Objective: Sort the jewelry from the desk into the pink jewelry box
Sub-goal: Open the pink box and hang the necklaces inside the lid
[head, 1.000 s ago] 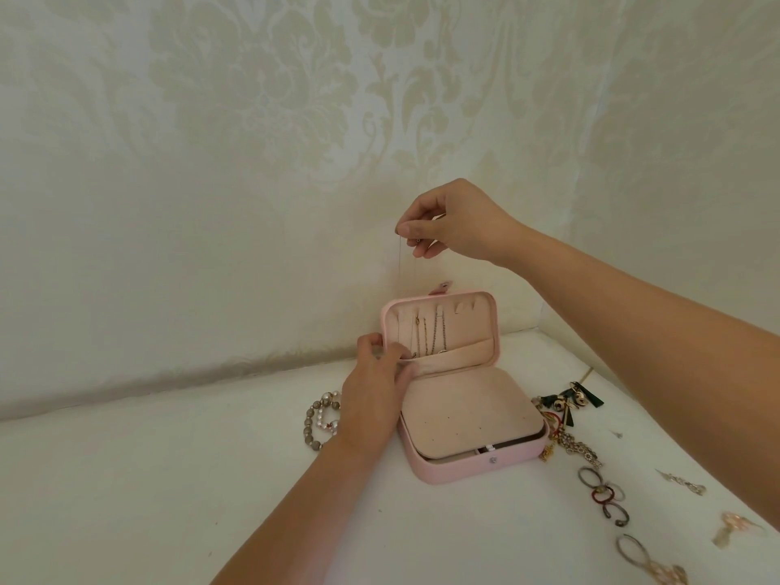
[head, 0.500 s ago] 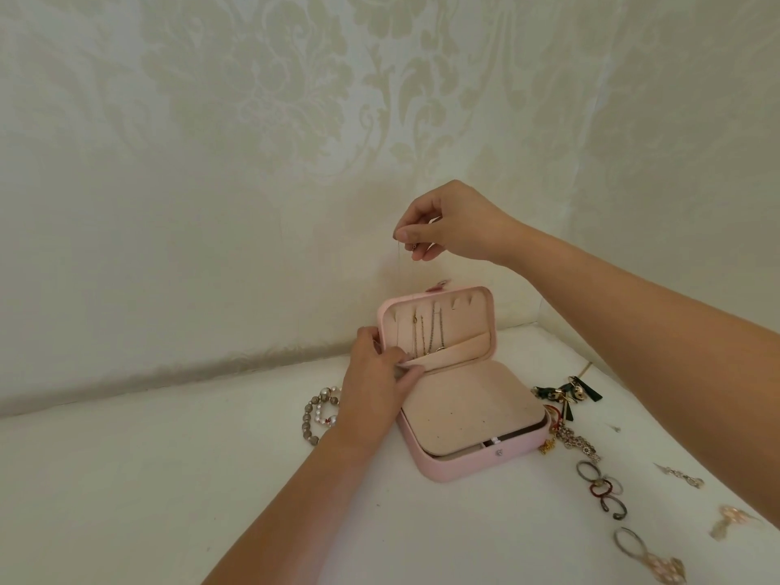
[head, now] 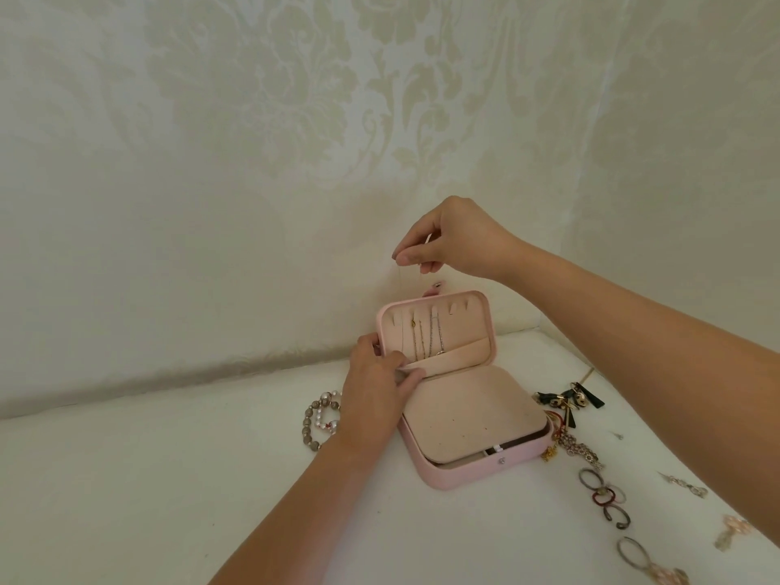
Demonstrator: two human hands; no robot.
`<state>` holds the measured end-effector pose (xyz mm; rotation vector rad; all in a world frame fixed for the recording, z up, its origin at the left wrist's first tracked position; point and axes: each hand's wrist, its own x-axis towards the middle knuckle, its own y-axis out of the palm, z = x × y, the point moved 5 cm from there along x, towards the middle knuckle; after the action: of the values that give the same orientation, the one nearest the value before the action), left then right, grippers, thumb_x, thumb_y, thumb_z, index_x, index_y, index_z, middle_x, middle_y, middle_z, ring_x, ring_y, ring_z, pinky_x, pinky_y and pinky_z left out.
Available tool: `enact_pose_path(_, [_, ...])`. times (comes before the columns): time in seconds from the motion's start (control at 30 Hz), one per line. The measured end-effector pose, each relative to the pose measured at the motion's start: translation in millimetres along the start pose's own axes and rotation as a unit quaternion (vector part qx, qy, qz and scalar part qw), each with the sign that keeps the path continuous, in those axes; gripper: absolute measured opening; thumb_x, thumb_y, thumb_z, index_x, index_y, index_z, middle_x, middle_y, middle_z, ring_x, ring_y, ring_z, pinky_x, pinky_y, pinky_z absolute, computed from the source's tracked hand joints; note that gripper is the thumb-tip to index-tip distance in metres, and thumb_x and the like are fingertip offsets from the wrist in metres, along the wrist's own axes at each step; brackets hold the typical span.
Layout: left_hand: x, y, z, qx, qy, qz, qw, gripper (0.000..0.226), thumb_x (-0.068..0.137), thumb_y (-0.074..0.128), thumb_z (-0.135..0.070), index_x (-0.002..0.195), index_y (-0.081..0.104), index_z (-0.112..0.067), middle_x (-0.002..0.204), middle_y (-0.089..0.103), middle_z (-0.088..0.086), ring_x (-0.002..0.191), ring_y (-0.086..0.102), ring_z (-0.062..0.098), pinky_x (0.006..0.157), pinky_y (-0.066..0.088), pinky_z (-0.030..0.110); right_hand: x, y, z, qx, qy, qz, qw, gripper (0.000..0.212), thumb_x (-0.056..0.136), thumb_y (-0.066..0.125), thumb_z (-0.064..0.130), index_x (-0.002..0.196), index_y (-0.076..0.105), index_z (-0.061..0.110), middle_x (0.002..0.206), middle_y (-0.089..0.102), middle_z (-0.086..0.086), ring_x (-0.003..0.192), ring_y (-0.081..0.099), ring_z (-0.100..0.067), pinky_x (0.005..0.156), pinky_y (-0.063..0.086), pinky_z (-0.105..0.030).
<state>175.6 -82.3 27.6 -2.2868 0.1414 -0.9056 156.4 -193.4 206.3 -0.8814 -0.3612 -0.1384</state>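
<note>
i am pinching a chain (head: 399,285) in my right hand (head: 458,242), left hand (head: 375,399) below gripping the pink jewelry box (head: 464,472); rings (head: 599,496) are waiting unsorted.

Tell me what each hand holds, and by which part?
The right hand pinches a thin chain by its top end; the left hand grips the pink jewelry box by its lid's lower left corner.

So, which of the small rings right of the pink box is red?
The red ring in the middle of the row; the grey ring beyond it and the dark open ring nearer the camera are not.
</note>
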Motion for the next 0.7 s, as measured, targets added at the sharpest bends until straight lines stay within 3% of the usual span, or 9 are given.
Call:
enact_pose_path(0.23, [-2,-1,-2,-0.017,0.009,0.008,1.000,0.029,0.084,0.067,-0.035,0.101,0.062,-0.012,0.132,0.041,0.010,0.113,0.049,0.022,0.081,0.046,0.027,3,8,-1,-0.026,-0.059,-0.061,0.996,0.006,0.077,0.076,0.013,0.082,0.075,0.009,0.071,0.069,0.003,0.056,0.059,-0.005,0.063,0.050,-0.023])
enact_pose_path(0.4, [-2,-1,-3,-0.024,0.010,0.010,1.000,0.027,0.084,0.066,-0.034,0.100,0.061,-0.013,0.133,0.039,0.008,0.113,0.048,0.020,0.081,0.043,0.023,3,19,-10,-0.062,-0.064,-0.017,0.996,0.005,0.077,0.075,0.014,0.079,0.073,0.011,0.076,0.069,-0.002,0.061,0.061,-0.010,0.056,0.057,-0.035])
enact_pose_path(0.57, [-1,-1,-3,-0.019,0.018,0.005,1.000,0.027,0.084,0.066,-0.033,0.099,0.061,-0.011,0.130,0.041,0.010,0.108,0.051,0.023,0.078,0.045,0.027,-3,31,-18,-0.135,-0.129,-0.001,0.982,0.005,0.078,0.075,0.016,0.078,0.071,0.013,0.080,0.066,0.004,0.060,0.054,0.001,0.062,0.048,-0.020])
enact_pose_path(0.7, [-1,0,-2,-0.019,0.020,0.002,1.000,0.027,0.084,0.067,-0.032,0.099,0.062,-0.010,0.129,0.043,0.012,0.107,0.051,0.024,0.077,0.046,0.029,-6,41,-26,-0.186,-0.151,0.003,0.971,0.006,0.079,0.073,0.020,0.080,0.071,0.015,0.083,0.062,0.005,0.063,0.049,0.001,0.066,0.044,-0.022])
